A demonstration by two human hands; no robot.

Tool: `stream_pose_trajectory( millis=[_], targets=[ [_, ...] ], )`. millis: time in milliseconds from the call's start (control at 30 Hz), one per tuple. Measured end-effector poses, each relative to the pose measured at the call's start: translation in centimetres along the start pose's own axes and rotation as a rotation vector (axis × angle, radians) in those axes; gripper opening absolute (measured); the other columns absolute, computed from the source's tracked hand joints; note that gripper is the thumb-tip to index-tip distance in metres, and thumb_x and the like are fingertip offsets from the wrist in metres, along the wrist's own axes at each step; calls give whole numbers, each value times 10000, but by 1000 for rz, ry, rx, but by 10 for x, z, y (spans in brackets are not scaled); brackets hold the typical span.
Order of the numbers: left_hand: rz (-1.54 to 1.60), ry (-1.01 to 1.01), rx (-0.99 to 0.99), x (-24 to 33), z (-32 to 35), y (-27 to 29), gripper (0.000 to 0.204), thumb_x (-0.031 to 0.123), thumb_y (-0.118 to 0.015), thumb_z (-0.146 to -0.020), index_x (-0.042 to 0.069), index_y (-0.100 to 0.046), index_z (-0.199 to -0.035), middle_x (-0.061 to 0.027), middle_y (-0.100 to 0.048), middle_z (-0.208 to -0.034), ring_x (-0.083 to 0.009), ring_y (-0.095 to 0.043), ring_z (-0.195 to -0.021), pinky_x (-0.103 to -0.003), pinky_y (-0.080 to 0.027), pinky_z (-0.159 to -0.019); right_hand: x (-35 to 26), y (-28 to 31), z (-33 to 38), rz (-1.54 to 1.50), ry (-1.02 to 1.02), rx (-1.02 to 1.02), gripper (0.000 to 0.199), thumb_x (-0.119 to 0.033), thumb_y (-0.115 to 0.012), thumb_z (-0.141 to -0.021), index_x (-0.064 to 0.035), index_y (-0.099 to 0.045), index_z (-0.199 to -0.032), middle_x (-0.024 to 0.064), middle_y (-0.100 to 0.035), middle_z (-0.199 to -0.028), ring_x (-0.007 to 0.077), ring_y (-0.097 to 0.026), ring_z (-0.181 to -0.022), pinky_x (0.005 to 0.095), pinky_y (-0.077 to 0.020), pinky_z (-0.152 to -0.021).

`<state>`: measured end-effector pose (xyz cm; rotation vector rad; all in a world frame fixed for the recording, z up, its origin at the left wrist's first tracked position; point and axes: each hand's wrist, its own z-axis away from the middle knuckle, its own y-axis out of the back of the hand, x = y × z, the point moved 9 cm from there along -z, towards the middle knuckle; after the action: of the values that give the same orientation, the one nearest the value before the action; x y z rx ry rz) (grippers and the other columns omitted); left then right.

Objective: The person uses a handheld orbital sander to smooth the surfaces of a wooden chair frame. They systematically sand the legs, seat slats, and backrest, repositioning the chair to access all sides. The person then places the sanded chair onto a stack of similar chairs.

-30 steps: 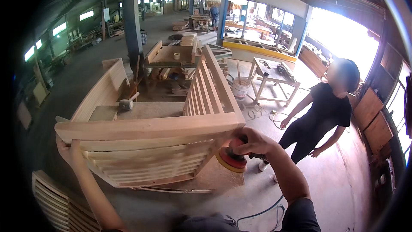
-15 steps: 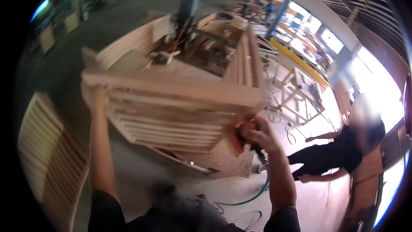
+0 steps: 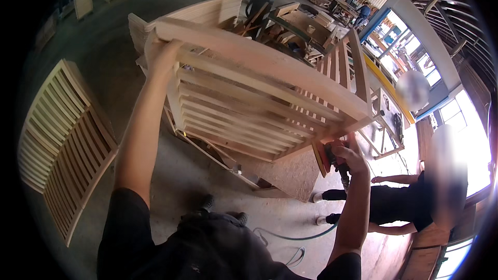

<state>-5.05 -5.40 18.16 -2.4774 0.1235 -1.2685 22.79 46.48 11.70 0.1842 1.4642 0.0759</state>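
Looking first to the left of the slatted frame (image 3: 259, 67), we see two curved slatted panels (image 3: 67, 140), well apart from it; a careless sidestep could knock them. At the frame's upper left corner is our left hand (image 3: 165, 54). Its fingers pass out of sight behind the wood, so we cannot tell how far they are closed; if that hold is loose, the frame could swing or slip. The frame itself lies tilted above the counter (image 3: 290, 176) (where the two meet is hidden from us), and poor support there could let it rock. Just below the frame's right corner, our right hand (image 3: 351, 156) has its fingers wrapped round a red sander (image 3: 326, 156). Held at an angle, its pad could gouge an edge. On the floor below the frame, a hose (image 3: 301, 238) loops near our feet and could snag or trip us. Right of the frame stands a co-worker (image 3: 391, 202), near enough, we judge, to catch flying dust.
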Motion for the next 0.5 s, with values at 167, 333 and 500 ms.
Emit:
stream_pose_trajectory(
  millis=[167,333,500],
  targets=[
    [-196,141,-62,-53,-34,-21,442,179,-835,-885,42,-655,-1265,-41,-691,-1212,-155,-643,-1116,-337,-509,-937,20,-14,-2,-3,44,127,987,-216,-805,-886,-67,-206,-1656,21,-640,-821,106,-595,-644,230,-476,-554],
    [-748,-565,78,22,-17,-47,691,210,-748,-910,83,-520,-1549,-182,-571,-1506,-354,-488,-1424,-469,-346,-1216,53,-41,38,-16,-75,57,1143,-34,-866,-826,-97,-157,-1720,36,-664,-896,115,-648,-811,282,-560,-690],
    [-308,-605,-534,81,44,-195,503,210,-713,-999,5,-587,-1440,-181,-653,-1398,-352,-602,-1332,-457,-453,-1150,79,-23,80,395,-157,274,1049,-168,-974,-709,-80,-446,-1611,136,-675,-1286,210,-638,-1180,364,-515,-1058]
  ],
)
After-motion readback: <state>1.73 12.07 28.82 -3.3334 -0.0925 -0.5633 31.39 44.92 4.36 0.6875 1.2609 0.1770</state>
